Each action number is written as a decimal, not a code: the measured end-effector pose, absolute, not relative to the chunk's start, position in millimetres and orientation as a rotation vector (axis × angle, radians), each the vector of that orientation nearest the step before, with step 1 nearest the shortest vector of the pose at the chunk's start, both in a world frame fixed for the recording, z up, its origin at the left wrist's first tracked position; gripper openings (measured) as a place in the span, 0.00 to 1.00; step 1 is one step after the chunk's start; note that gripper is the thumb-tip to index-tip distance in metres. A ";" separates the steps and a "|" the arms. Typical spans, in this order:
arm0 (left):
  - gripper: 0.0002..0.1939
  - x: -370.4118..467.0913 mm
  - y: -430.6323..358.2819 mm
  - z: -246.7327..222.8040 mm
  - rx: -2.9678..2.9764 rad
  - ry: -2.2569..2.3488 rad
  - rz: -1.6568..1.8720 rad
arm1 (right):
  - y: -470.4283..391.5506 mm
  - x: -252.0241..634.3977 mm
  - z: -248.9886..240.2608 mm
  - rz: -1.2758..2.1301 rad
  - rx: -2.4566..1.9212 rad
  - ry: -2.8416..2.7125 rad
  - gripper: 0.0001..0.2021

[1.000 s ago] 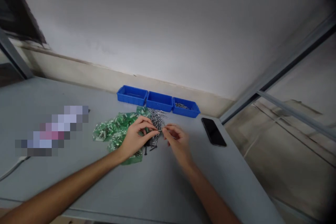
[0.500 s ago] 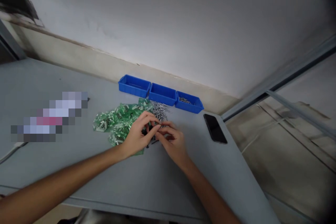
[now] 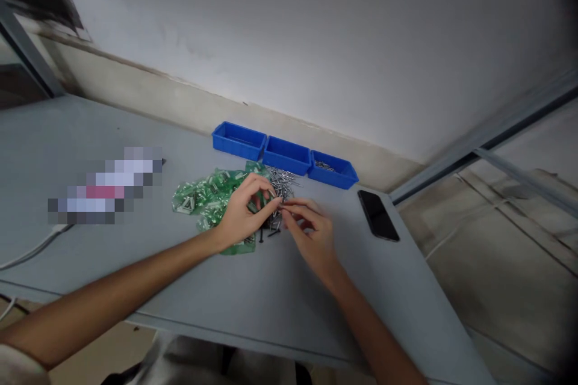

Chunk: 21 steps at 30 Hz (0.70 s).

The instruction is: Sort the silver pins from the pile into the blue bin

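Both hands are pinching narrow: the left hand (image 3: 244,210) and the right hand (image 3: 315,231) are bringing thumbs and fingertips together over the heap, but whether a piece is sitting between them I cannot tell, it's too small. They're meeting low and close, probably so that tiny parts are staying within easy reach.

At twelve o'clock from the fingertips, slim metal screws (image 3: 285,178) are lying loose and crisscrossed, shining silver; at six, dark screws (image 3: 273,233) are resting on the smooth grey table (image 3: 289,301). Over at nine, green bags (image 3: 217,183) are bunching up, thin, crinkled and glossy, with pale pieces showing through.

Three blue trays (image 3: 238,149), stiff, plastic-looking and rectangular, are lining up from eleven to two, presumably for a short reach; the two o'clock one is holding metal pieces. At three, a flat black phone (image 3: 378,215) is lying apart.
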<state>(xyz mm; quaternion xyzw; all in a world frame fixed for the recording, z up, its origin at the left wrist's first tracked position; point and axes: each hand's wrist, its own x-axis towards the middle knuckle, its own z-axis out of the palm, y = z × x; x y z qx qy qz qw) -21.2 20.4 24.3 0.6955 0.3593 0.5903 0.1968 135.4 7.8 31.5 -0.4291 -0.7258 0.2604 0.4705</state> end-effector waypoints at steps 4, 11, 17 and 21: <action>0.03 -18.5 12.4 27.0 1.942 0.951 1.677 | 7.1 135.8 33.9 0.724 -1.074 -1.580 0.06; 0.04 -15.8 11.2 19.7 2.035 0.996 1.503 | 13.0 135.9 25.6 0.876 -1.097 -1.422 0.10; 0.08 -14.2 10.8 12.4 2.062 1.000 1.476 | 28.4 152.3 27.1 0.776 -1.192 -1.214 0.17; 0.10 -13.8 7.0 3.8 2.244 0.869 1.442 | 60.8 182.2 34.8 0.466 -1.223 -1.273 0.19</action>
